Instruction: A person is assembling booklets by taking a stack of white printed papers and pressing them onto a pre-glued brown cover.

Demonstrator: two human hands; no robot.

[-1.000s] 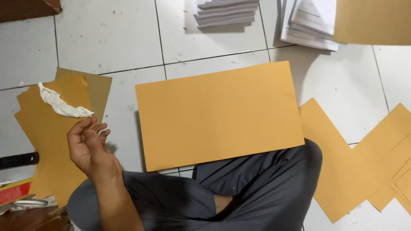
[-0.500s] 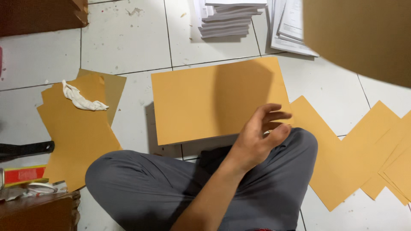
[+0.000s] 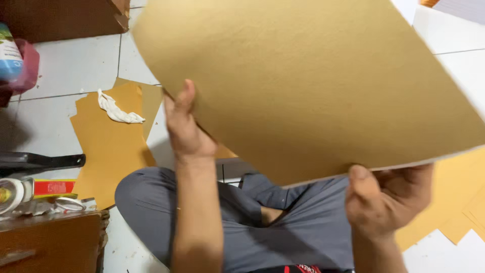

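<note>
Both hands clamp the brown sheet: left hand at 9 o'clock, right hand at 5, keeping it flat, tilted.

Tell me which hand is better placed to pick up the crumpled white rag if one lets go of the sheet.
Left. The left hand grips the big brown sheet beside the white rag; the right hand holds the far edge, so it would likely cross over.

I see the raised brown sheet blocking most of the view ahead. Bare tile lies open at left, past the rag; bottles and clutter crowd the left edge.
</note>
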